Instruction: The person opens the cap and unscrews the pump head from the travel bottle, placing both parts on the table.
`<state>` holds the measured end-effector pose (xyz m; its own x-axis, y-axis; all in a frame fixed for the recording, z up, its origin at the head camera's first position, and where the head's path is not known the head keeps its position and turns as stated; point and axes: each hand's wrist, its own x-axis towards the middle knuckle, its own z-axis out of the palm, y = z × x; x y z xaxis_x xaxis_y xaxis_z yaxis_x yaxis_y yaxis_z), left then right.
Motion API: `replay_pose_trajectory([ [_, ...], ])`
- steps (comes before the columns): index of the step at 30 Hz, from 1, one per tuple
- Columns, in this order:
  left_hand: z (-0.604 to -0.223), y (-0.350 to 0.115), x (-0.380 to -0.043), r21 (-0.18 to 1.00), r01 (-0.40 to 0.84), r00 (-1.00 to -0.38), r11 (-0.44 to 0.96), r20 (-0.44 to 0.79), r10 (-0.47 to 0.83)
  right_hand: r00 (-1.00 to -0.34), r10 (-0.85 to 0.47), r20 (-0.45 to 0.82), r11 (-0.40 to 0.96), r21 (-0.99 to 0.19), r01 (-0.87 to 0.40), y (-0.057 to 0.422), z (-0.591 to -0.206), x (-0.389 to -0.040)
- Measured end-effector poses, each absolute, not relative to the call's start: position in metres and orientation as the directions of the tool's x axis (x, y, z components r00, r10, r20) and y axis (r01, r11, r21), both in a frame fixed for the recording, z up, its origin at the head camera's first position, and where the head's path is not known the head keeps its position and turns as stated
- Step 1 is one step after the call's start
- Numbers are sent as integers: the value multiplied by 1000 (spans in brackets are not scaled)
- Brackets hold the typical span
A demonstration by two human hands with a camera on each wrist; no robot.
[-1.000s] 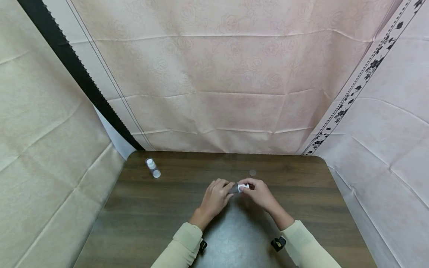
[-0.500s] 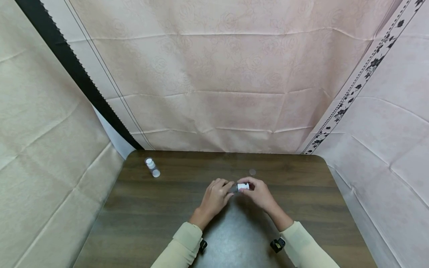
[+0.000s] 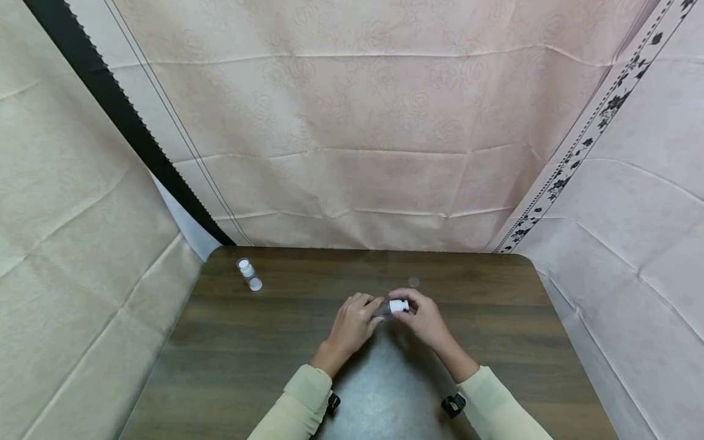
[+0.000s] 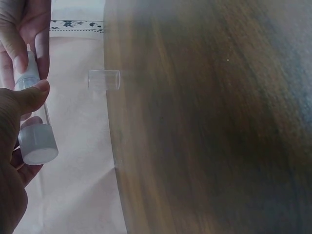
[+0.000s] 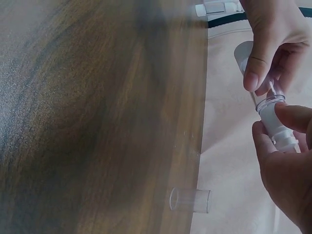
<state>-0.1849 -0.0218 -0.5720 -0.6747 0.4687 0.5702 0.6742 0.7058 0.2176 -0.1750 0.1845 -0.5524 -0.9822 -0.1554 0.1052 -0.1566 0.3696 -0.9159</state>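
In the head view my left hand (image 3: 352, 324) and right hand (image 3: 426, 318) meet over the table around one small pump bottle (image 3: 398, 306). The bottle has a clear body, a white base (image 4: 39, 144) and a white pump top (image 5: 271, 119). My left fingers and thumb grip the clear body near the base. Around the white top, my right thumb and fingers pinch it; they partly cover it. A narrow tube shows inside the clear body in the right wrist view. Beyond the hands, a clear cylindrical cap (image 5: 191, 200) stands on the table.
A second small bottle (image 3: 250, 275) with white parts stands near the table's back left corner. The brown wooden table (image 3: 264, 366) has rounded back corners. Pale patterned cloth (image 3: 357, 122) hangs behind it and at both sides.
My right hand has shifted slightly around the white top, and more of the white part shows between its fingers. The left hand, the clear cap and the second bottle stay put.
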Motion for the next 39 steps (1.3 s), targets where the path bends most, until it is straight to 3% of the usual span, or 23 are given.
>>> replay_pose_trajectory([
  [7,-572,-22,-185,228,665,-687,711,560,463,-975,-177,134,305,-934,-184,185,-556,-177],
  [17,-571,-22,-184,198,685,-652,701,597,468,-981,-188,56,298,-948,-111,193,-550,-173],
  [26,-568,-22,-184,159,688,-643,708,587,493,-987,-114,-112,258,-963,80,195,-549,-176],
  [39,-572,-22,-186,99,683,-638,723,564,525,-946,-202,-252,148,-963,225,196,-550,-180],
])
